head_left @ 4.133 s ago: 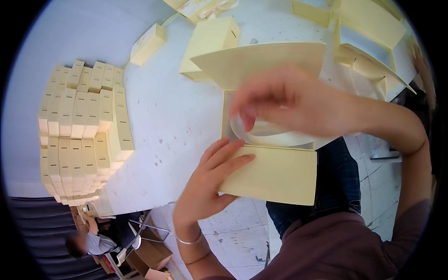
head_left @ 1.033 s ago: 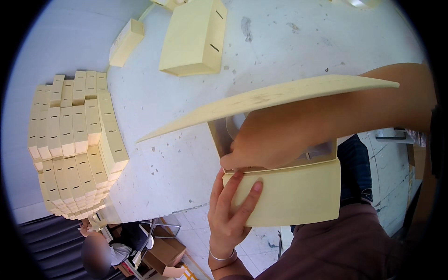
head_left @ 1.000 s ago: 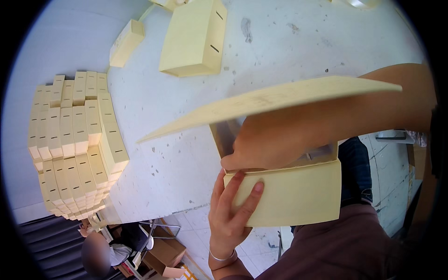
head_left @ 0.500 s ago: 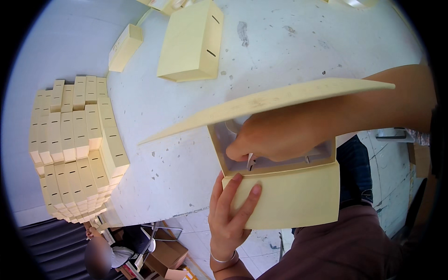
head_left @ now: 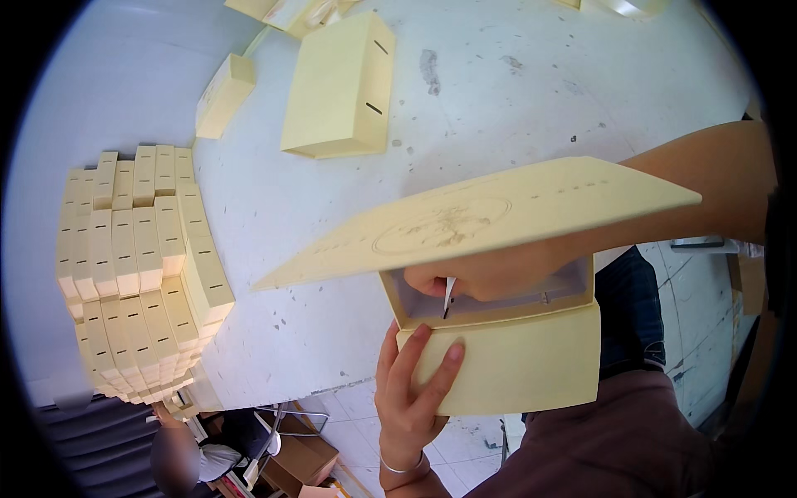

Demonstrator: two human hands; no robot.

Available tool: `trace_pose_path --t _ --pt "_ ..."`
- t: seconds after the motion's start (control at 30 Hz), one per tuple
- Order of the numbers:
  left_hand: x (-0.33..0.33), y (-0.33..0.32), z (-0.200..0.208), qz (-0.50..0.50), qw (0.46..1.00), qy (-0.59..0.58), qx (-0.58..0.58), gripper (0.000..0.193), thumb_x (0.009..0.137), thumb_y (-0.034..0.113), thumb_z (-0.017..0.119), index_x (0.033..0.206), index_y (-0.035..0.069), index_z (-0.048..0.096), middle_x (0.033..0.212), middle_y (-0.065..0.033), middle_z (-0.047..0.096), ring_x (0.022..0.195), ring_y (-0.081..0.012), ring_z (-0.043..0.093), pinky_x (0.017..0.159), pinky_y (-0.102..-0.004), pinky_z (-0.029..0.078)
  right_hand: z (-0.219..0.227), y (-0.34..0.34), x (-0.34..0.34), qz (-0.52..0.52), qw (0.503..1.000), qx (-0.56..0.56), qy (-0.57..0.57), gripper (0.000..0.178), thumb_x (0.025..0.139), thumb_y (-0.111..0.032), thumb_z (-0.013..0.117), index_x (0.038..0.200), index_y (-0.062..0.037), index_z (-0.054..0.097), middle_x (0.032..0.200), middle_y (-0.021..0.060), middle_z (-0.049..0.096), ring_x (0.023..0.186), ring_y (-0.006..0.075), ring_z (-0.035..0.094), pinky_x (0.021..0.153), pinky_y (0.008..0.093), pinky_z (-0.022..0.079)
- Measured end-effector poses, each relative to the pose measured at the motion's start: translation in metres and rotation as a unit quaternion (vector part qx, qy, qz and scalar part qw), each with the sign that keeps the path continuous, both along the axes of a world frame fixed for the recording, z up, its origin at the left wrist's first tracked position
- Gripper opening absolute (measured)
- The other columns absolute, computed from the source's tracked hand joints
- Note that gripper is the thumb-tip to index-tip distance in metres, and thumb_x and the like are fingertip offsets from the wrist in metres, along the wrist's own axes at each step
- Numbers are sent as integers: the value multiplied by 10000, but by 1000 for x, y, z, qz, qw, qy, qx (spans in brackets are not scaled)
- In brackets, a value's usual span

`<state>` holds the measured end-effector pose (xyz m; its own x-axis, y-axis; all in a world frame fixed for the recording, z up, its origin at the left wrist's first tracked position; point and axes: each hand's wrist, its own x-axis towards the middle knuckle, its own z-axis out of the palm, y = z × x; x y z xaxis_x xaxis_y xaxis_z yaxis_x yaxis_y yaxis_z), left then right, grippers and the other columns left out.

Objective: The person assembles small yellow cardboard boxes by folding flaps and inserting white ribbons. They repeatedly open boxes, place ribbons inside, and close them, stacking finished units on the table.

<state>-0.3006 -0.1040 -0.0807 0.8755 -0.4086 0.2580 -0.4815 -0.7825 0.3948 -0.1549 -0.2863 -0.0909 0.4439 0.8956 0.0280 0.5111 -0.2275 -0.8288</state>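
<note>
A cream cardboard box (head_left: 397,300) is tilted in front of me, its large printed lid (head_left: 490,220) raised and a front flap (head_left: 515,365) folded down toward me. At the flap's left corner, my left hand (head_left: 411,398) grips the box, two fingertips pressing on the flap and other fingers passing behind the edge. My right hand (head_left: 490,274) reaches under the lid into the box, its fingers curled around a narrow white strip (head_left: 449,295) by a dark slot in the inner wall. The lid hides part of this hand. Another small slot shows farther right.
A closed cream box with two slots (head_left: 336,87) and a narrower box (head_left: 226,95) stand on the white table (head_left: 490,100). Many slotted boxes (head_left: 124,257) are stacked at left. A seated person (head_left: 217,458) and cardboard cartons (head_left: 303,456) are beyond the table edge.
The lid has tipped so more of its printed face shows. My right hand sits a little lower in the box, and the white strip shows longer. My left hand keeps its hold.
</note>
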Motion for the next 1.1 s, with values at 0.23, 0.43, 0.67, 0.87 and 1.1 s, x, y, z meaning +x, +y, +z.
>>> trace_pose_path --t 0.23,0.43,0.67,0.87,1.1 --pt "10 -9 6 -53 999 7 5 483 560 23 722 1031 65 623 1168 -163 491 1089 -406 480 908 -465 441 14 -18 -14 -24 996 -66 53 119 679 0 524 760 -35 603 742 124 608 697 268 587 593 371 444" --pt "8 -11 -48 257 926 -106 -255 327 730 174 694 954 9 522 1116 -151 490 1027 -285 485 866 -390 391 0 2 10 16 980 -71 187 148 734 -86 649 856 -1 650 790 91 619 767 168 581 679 289 440" --pt "9 -45 -71 273 911 -57 -304 280 741 176 636 972 28 581 871 -84 553 855 -251 482 817 -373 321 11 5 4 -13 977 -85 193 171 742 -70 660 886 20 638 835 88 616 804 151 577 703 286 440" --pt "-31 0 -63 318 922 -175 -138 152 721 32 618 864 44 567 821 -71 534 815 -250 470 759 -358 334 25 -20 1 -26 997 -49 -57 232 786 -75 563 1006 -11 597 813 157 628 799 281 599 714 346 458" --pt "-143 43 -117 467 865 -42 -180 118 719 -32 588 729 22 483 754 -82 489 736 -234 459 678 -330 369 44 -38 4 -26 980 -97 -174 288 782 -40 502 1064 -1 544 840 177 612 786 331 592 714 381 472"
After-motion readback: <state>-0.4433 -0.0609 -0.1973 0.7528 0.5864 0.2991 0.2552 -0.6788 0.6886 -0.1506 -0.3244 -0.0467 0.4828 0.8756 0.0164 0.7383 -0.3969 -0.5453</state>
